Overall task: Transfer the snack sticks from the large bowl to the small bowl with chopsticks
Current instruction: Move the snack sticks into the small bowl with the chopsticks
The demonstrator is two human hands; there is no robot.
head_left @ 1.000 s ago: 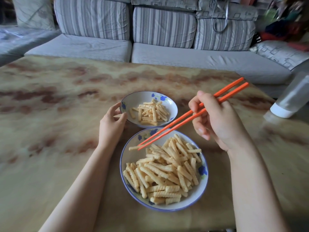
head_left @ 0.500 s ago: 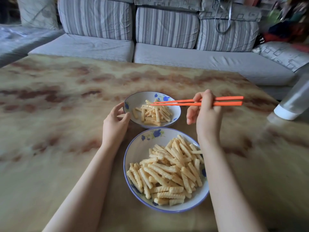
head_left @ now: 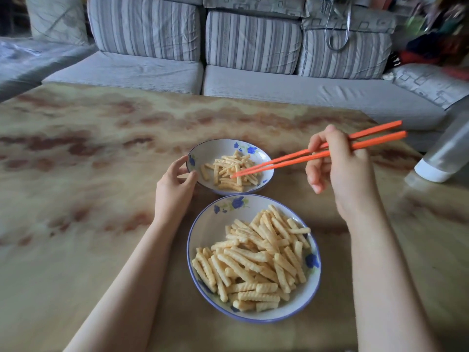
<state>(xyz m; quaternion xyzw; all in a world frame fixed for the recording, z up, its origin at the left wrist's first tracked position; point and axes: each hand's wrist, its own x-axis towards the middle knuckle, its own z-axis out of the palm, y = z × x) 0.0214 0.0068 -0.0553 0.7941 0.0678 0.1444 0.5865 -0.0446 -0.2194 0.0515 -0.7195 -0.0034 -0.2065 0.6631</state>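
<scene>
Nearest, the large bowl (head_left: 210,232) on the worktop (head_left: 76,174) holds most snack sticks (head_left: 256,260). Beyond it, the left hand (head_left: 173,191) grip clasps the small bowl (head_left: 215,151) rim, as before. The right hand (head_left: 340,168), shifted rightward, grip closed on the chopsticks (head_left: 286,161), whose tips have dipped from level into the small bowl's pile

- I count two blue-flowered bowls: one large bowl (head_left: 209,233) and one small bowl (head_left: 215,151).
- Two orange chopsticks (head_left: 286,161), a single pair.
- Two hands: one left hand (head_left: 172,191), one right hand (head_left: 345,171).
- I cannot count the snack sticks (head_left: 253,257) exactly: several dozen in the large bowl, a smaller heap in the small one.
- Three striped back cushions (head_left: 253,41) on one sofa (head_left: 279,87).
- One table (head_left: 76,174) and one white-based container (head_left: 446,153).
</scene>
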